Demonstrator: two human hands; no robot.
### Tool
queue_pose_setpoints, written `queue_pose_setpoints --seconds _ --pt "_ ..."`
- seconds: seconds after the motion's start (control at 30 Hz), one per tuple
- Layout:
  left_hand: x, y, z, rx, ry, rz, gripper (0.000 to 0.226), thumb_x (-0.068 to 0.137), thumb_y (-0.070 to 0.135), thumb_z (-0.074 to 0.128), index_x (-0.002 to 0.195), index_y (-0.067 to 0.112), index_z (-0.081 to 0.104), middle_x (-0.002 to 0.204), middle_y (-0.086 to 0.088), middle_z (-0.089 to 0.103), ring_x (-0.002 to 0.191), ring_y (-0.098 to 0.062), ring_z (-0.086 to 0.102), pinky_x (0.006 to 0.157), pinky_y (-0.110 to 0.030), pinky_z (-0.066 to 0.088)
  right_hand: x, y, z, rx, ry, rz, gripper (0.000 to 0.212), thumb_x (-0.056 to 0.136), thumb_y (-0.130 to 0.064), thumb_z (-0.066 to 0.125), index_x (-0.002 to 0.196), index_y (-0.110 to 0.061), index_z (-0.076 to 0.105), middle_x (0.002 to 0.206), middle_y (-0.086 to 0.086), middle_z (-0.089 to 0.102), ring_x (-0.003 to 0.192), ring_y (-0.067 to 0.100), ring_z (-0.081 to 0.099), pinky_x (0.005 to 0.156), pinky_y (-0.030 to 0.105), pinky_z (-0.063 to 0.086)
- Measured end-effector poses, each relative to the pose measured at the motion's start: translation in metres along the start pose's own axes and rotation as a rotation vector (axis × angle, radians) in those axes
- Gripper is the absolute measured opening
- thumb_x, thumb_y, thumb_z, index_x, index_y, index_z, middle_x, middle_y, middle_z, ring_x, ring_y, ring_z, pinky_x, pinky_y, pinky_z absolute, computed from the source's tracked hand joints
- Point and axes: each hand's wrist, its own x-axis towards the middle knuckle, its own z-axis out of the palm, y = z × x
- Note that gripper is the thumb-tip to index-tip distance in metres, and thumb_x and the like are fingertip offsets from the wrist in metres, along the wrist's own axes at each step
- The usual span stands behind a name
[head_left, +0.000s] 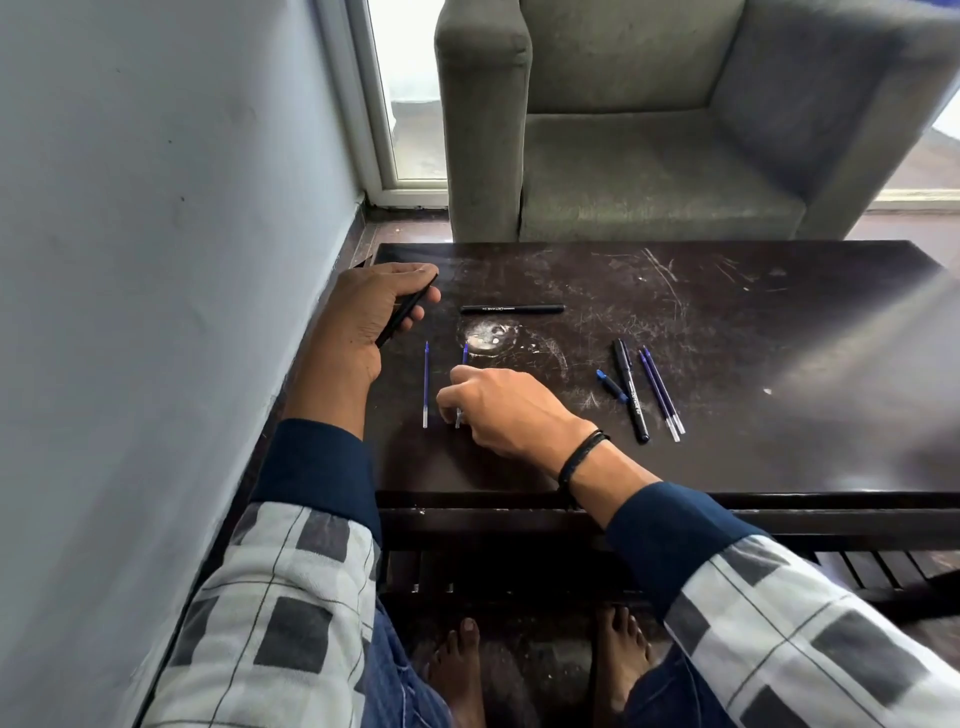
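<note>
Refill (464, 356) w/ blue ink lies on the tabletop (727, 322), left of centre in the frame, just below the pale scuff ring. Your right hand (501, 410) has it: fingers (445, 402) curled down & pinching its pale lower end, the rest lying flat or nearly so. Expect it v. light, thin, slick plastic, a bit bendy. It'll likely roll, & flex if squeezed hard, so pinch lightly nr the end, not mid-length. Long axis runs approx top-to-bottom of frame, leaning slightly right at the top; blue end points to the upper frame, pale end to the lower. Your left hand (363, 317), upper left, has its fingers wrapped round a black pen barrel (410, 306). A 2nd refill (426, 384) lies roughly parallel just left.
</note>
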Motion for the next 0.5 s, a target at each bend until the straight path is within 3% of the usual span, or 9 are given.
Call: queue_pose_setpoints --seconds 0.27,0.5 --pt "0.002 0.0 -0.001 0.008 0.0 0.004 0.024 0.086 0.026 0.075 0.102 0.008 0.076 0.074 -0.001 0.074 0.056 -0.008 0.056 0.054 -0.02 0.044 0.0 0.006 0.002 -0.048 0.068 -0.132 0.023 0.089 -0.009 0.059 0.101 -0.028 0.054 0.116 -0.005 0.048 0.092 0.02 0.057 0.059 0.038 0.048" --pt "-0.003 0.0 -0.006 0.07 -0.069 0.022 0.022 0.088 0.025 0.073 0.104 0.011 0.078 0.079 -0.003 0.074 0.059 -0.008 0.057 0.054 -0.019 0.044 -0.001 0.019 -0.021 0.057 0.323 -0.093 0.023 0.091 -0.007 0.055 0.109 -0.022 0.054 0.105 -0.004 0.057 0.093 0.023 0.06 0.058 0.041 0.05"
